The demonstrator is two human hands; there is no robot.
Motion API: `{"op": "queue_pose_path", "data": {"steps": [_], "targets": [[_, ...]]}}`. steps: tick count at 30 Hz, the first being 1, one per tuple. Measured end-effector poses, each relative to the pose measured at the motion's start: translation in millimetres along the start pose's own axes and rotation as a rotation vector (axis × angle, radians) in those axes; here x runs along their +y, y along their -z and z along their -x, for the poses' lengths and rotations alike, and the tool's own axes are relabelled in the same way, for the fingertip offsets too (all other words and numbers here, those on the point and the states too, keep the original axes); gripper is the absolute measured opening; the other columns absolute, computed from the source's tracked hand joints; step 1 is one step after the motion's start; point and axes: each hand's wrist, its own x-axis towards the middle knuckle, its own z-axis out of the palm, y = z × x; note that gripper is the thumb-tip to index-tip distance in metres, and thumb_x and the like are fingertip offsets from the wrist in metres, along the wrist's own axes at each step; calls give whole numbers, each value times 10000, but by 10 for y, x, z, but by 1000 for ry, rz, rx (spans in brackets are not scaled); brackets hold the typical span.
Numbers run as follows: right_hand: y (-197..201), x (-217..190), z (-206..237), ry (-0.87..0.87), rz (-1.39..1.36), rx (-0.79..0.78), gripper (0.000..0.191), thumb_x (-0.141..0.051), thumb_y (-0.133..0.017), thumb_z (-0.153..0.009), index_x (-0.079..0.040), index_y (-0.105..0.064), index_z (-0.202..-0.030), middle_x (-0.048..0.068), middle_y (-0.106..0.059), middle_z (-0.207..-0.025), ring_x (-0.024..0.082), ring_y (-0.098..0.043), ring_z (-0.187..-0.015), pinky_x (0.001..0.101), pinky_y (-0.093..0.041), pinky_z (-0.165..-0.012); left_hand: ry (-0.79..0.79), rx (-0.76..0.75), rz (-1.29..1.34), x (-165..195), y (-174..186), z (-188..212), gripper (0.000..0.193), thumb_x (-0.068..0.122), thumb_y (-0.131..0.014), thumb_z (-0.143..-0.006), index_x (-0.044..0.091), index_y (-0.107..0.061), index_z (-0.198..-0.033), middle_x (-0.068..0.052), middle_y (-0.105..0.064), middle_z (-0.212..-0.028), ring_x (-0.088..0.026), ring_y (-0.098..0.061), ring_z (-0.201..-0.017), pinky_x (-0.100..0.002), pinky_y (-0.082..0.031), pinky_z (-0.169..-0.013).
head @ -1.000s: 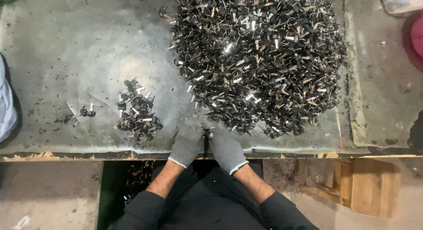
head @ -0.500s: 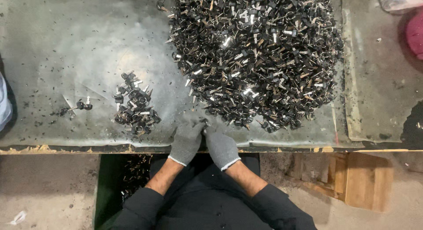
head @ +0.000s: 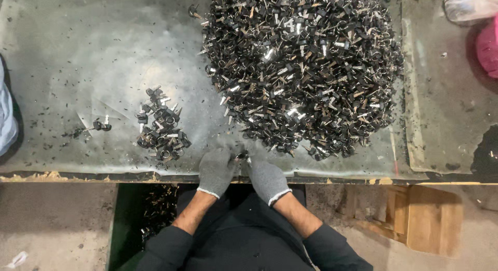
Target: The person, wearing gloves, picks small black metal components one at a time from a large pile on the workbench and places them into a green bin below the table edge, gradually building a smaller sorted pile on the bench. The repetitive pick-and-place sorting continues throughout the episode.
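Note:
Both of my hands wear grey knit gloves and meet at the near edge of the worktable. My left hand and my right hand are closed together around a small dark metal part pinched between the fingertips. Just beyond them lies a large heap of small black and silver metal parts. A smaller pile of the same parts sits to the left of my left hand.
A few stray parts lie further left on the scuffed grey sheet. A green bin holding parts stands under the table edge. A wooden block is lower right, a pink object at the far right.
My hands have stayed at the table edge, working together on the small part. The view shifted slightly; the piles look unchanged.

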Motion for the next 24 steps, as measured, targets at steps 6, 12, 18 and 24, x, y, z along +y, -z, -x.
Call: {"op": "queue_pose_path", "data": {"steps": [6, 12, 18, 24], "targets": [[-37, -15, -60, 38, 174, -12, 263, -175, -515, -983, -21, -575, -1188, 239, -742, -879, 440, -726, -800, 552, -585, -669, -143, 66, 56, -11, 35, 0, 107, 118, -730, -732, 86, -670, -814, -125, -641, -729, -355, -650, -724, -509, -494, -670], [-29, -2, -153, 116, -58, 88, 470, -225, -586, -940, 55, -487, -1304, 378, -649, -1060, 504, -696, -808, 591, -545, -681, -141, 62, 51, -10, 15, -11, 106, 159, -758, -752, 99, -674, -779, -124, -642, -731, -364, -645, -708, -518, -489, -642], [131, -69, -196, 149, 150, -100, 426, -263, -568, -1022, 11, -486, -1337, 299, -643, -1204, 433, -691, -1050, 516, -587, -839, -41, 70, -17, 7, 259, -91, 222, 287, -769, -810, 101, -666, -747, -119, -640, -706, -339, -640, -671, -504, -490, -628], [309, -245, -82, 111, -121, 69, 625, -42, -577, -854, -118, -458, -1463, 293, -595, -1235, 463, -640, -1062, 525, -580, -795, -41, 255, 26, 117, 347, -505, 185, 147, -716, -870, 59, -705, -1033, -143, -724, -927, -329, -663, -831, -453, -524, -751]]}}
